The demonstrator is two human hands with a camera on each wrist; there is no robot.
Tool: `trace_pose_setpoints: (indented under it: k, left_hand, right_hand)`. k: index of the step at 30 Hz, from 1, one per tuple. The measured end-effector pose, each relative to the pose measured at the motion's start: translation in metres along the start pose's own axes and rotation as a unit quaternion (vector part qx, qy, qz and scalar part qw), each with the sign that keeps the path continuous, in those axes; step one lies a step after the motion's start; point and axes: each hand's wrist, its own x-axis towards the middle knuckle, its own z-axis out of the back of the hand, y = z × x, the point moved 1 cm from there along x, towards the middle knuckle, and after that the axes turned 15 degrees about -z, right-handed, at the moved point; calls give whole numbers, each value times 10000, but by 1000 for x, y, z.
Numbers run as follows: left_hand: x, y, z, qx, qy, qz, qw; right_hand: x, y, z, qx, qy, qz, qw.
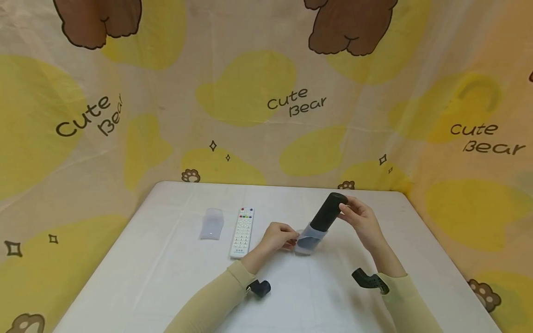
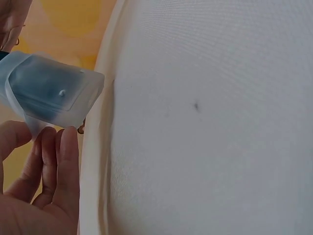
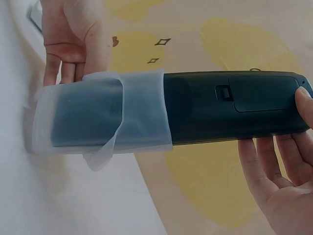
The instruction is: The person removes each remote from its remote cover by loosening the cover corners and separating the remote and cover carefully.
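A black remote control (image 1: 326,212) tilts above the white table, its lower part inside a translucent remote cover (image 3: 98,115). At the bare upper end, my right hand (image 1: 361,221) grips the remote between thumb and fingers. The battery lid (image 3: 266,94) faces the right wrist camera. My left hand (image 1: 275,237) pinches a loose flap of the cover near its closed end, as the left wrist view shows at close range. The cover's edge is folded back partway along, forming a flap around the remote.
Left of the hands, a white remote control (image 1: 242,232) lies on the white table (image 1: 166,277). Beyond it to the left is another translucent cover (image 1: 212,224), lying flat. A yellow-patterned cloth (image 1: 245,88) hangs behind the table and along both sides.
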Motion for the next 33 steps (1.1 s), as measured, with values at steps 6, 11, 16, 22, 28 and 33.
trace_pose_setpoints:
  k: [6, 11, 16, 22, 28, 33]
  left_hand:
    - [0, 0, 1, -29, -44, -40, 10000]
    - [2, 2, 2, -119, -103, -58, 9999]
    - [2, 0, 3, -140, -124, -104, 9998]
    - [-13, -29, 6, -28, -51, -234, 9997]
    - [-17, -36, 7, -35, -76, -221, 9997]
    - [-7, -21, 7, -10, -149, -248, 9996]
  right_hand:
    - [0, 1, 0, -6, 18, 78, 10000]
    - [-1, 1, 0, 16, -8, 82, 10000]
    - [-2, 2, -1, 85, 6, 114, 9999]
    - [-3, 3, -1, 75, 14, 132, 9999]
    - [-4, 2, -1, 80, 5, 159, 9998]
    - [-4, 1, 0, 93, 49, 254, 9996]
